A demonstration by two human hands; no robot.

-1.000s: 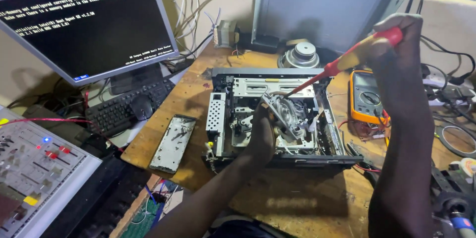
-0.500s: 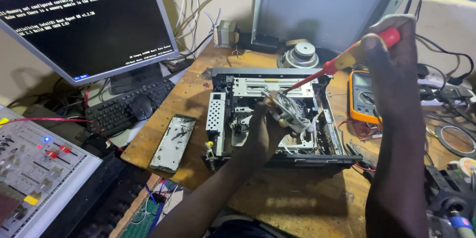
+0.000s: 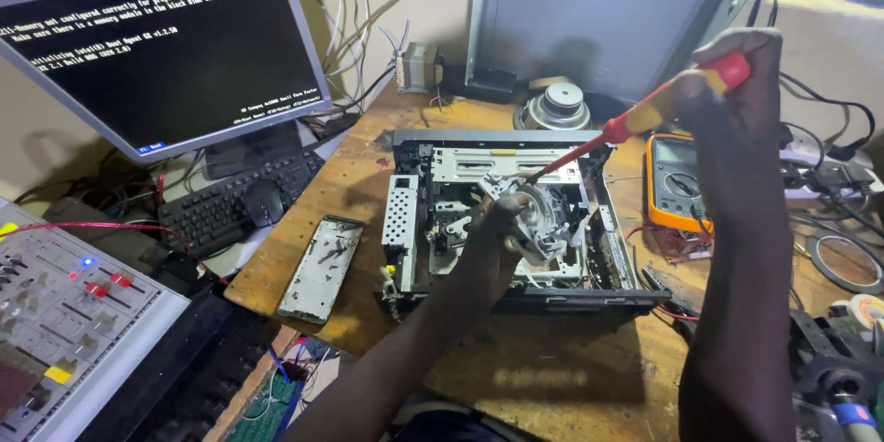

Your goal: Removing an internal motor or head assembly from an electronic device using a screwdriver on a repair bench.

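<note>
A single camera, worn on the person's head, looks steeply down and forward over a wooden workbench (image 3: 552, 387) from close range. An opened player (image 3: 516, 221) sits just above the middle of the frame. The two forearms enter from the bottom edge at about 6 and 5 o'clock. A monitor (image 3: 166, 46) fills the 10 o'clock corner, a grey case (image 3: 599, 18) stands at 12 o'clock, and a yellow meter (image 3: 677, 180) lies toward 3 o'clock. There is no second view, so nothing is shared.

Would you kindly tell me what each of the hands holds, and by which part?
The right hand holds the screwdriver by its red-and-yellow handle; the left hand grips the metal drum inside the opened player.
</note>
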